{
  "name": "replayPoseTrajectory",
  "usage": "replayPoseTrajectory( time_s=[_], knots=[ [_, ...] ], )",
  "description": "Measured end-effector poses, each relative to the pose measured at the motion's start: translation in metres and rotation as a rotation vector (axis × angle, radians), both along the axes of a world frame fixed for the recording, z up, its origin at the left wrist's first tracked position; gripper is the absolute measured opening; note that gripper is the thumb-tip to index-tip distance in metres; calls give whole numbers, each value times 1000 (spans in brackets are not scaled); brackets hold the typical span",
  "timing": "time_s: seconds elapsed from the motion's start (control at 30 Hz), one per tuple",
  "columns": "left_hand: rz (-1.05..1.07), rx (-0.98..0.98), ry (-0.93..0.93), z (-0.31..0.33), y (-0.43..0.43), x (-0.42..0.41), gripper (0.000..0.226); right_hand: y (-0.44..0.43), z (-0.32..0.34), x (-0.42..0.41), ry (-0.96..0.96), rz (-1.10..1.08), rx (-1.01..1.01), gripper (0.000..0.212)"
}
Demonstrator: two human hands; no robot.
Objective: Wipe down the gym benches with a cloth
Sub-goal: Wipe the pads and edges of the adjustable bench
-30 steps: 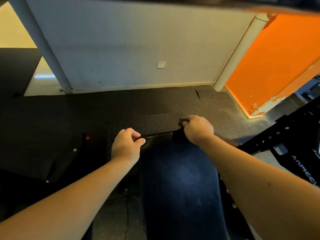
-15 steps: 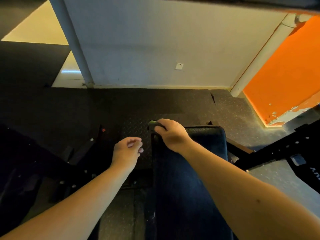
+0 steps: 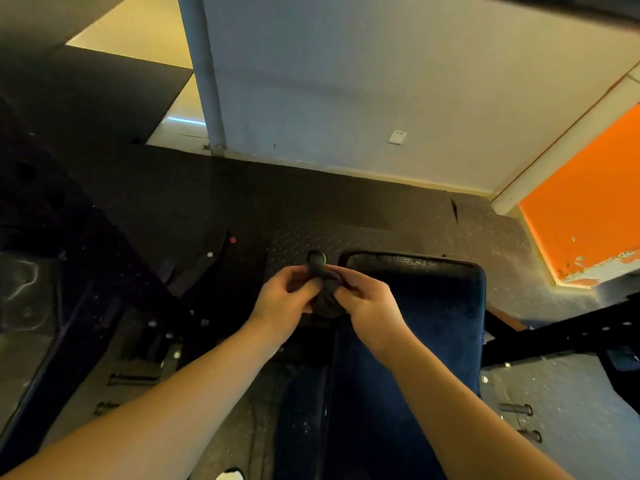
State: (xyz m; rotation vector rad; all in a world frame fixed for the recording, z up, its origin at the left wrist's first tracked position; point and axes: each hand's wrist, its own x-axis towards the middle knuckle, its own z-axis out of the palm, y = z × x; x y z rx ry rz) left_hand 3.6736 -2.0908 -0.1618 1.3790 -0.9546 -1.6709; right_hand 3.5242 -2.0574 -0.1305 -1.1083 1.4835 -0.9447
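Fingers: we curl both sets of fingers and thumbs inward and pinch the cloth [image 3: 323, 296] between them.
Hands: our left hand [image 3: 287, 299] and right hand [image 3: 367, 303] meet at the centre of the frame and share the dark bundle.
Cloth: bunched, with a green edge poking up, held off the bench [image 3: 415, 323] at its far left corner.
Change: half a second ago our right hand alone pressed it on that corner while the left hung free. Now both hands hold it.
Meaning: wiping is paused. We judge we are refolding for a fresh face.
Surface: dark blue padding, speckled with dust lower down.
Room: dark patterned floor [image 3: 346, 209], a pale wall [image 3: 346, 81] with a socket [image 3: 397, 137] above, and an orange wall [image 3: 588, 209] at the right.
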Motion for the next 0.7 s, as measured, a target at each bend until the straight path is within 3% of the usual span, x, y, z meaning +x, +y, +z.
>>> replayPoseTrajectory(
  time_s=[0.1, 0.23, 0.33, 0.5, 0.7],
  knots=[
    [-9, 4, -112, -1, 0, 1, 11, 0, -6, -9, 125, 44, 46, 37],
    [22, -98, -400, -5, -23, -1, 11, -1, -16, -26, 711, -86, -58, 49],
    [-96, -132, -482, -9, -47, -16, 28, 3, -25, -28, 962, -65, -35, 53],
    [-265, -325, -379, -12, -58, -53, 38, 10, -44, -24, 1048, -17, -42, 59],
    [-139, -205, -339, -29, -49, -46, 36, 14, -53, -26, 1069, -14, -104, 64]
  ],
)
